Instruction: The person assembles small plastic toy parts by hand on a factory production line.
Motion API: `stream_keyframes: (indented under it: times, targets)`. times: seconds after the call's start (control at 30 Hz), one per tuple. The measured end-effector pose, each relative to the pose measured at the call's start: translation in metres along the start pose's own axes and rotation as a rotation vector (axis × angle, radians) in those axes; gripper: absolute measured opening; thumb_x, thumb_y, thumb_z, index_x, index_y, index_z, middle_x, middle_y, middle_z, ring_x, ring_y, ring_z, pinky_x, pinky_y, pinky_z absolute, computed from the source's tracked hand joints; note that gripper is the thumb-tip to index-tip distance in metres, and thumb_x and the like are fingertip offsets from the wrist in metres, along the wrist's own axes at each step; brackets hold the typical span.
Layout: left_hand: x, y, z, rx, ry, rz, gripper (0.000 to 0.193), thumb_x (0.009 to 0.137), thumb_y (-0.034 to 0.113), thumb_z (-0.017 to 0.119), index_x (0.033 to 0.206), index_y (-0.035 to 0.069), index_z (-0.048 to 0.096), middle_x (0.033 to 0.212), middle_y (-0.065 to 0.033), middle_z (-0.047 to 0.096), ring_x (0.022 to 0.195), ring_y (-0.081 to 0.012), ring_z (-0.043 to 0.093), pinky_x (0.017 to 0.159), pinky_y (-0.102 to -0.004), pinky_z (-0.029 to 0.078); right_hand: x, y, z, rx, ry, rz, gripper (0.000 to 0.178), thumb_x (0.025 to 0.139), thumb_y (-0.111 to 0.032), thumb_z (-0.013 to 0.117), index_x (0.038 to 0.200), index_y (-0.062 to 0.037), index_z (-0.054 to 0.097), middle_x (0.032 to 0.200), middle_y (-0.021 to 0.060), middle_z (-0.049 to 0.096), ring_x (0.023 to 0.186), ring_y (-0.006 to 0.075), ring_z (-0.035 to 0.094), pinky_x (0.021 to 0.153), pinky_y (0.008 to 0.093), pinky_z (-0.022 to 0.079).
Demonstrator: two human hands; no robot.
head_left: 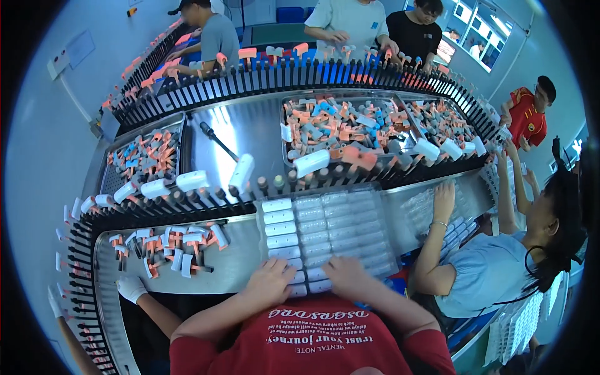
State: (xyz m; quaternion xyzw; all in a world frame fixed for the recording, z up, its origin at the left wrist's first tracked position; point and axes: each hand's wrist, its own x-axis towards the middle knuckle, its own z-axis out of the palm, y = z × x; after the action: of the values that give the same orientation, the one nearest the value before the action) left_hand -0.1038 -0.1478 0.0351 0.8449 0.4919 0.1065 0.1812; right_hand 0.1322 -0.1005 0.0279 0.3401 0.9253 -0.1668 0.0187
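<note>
A clear plastic blister tray (347, 225) lies in front of me with rows of long slots. White rounded plastic pieces (281, 229) fill its left column, and a few more sit at the near end of the second column. My left hand (269, 280) is closed, its fingers curled over the near-left pieces. My right hand (347, 276) is also closed, with its fingertips at the end of a white plastic piece (315, 274) in the second column. The hands partly hide the pieces under them.
Beyond the tray runs a conveyor rail of black upright pegs (250, 194), several carrying white or orange heads. Metal trays of orange-and-grey parts (350, 125) stand inside the loop. Loose parts (169, 244) lie at left, near a co-worker's white-gloved hand (131, 289). Another co-worker (487, 262) reaches in at right.
</note>
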Motion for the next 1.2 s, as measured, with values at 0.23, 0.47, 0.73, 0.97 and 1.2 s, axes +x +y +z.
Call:
stream_keyframes:
  times: [0.23,0.47,0.73,0.97,1.2]
  targets:
    - [-0.002,0.007,0.034,0.093,-0.036,-0.061,0.053,0.057,0.020,0.071,0.102,0.001,0.051,0.095,-0.0121,0.051,0.091,-0.0274,0.051,0.075,-0.0382,0.046,0.006,-0.002,0.002,0.065,0.091,-0.018,0.058,0.059,-0.025,0.076,0.106,-0.0022,0.051,0.098,0.0131,0.051,0.095,0.0306,0.052,0.078,0.0408,0.042]
    - [0.017,-0.007,-0.033,-0.537,-0.034,-0.508,0.062,0.061,0.025,0.076,0.108,-0.002,0.046,0.100,-0.0164,0.055,0.093,-0.0275,0.056,0.083,-0.0343,0.045,0.012,0.032,-0.060,0.581,0.056,0.253,0.074,0.064,-0.037,0.076,0.124,-0.0070,0.046,0.113,0.0216,0.056,0.103,0.0368,0.055,0.087,0.0396,0.044]
    - [0.068,-0.071,-0.065,-0.931,0.911,-0.626,0.052,0.063,0.022,0.080,0.103,0.000,0.055,0.088,-0.0067,0.063,0.077,-0.0136,0.060,0.069,-0.0283,0.048,0.011,0.053,-0.028,0.312,0.172,0.289,0.082,0.063,-0.037,0.076,0.131,-0.0100,0.038,0.117,0.0208,0.053,0.100,0.0385,0.054,0.085,0.0423,0.044]
    - [0.098,-0.095,-0.092,-0.329,1.063,-0.816,0.047,0.073,0.034,0.069,0.097,-0.002,0.051,0.081,-0.0224,0.063,0.077,-0.0382,0.062,0.068,-0.0426,0.047,0.015,0.038,-0.009,0.156,0.254,0.221,0.079,0.063,-0.037,0.075,0.128,-0.0113,0.040,0.103,0.0167,0.054,0.091,0.0349,0.057,0.074,0.0441,0.048]
    - [0.100,-0.110,-0.129,0.032,0.689,-0.869,0.038,0.073,0.027,0.066,0.096,0.000,0.052,0.082,-0.0219,0.063,0.082,-0.0388,0.061,0.071,-0.0449,0.048,0.026,0.028,-0.004,0.186,0.308,0.205,0.073,0.065,-0.037,0.073,0.124,-0.0070,0.044,0.101,0.0173,0.054,0.087,0.0354,0.058,0.073,0.0440,0.048]
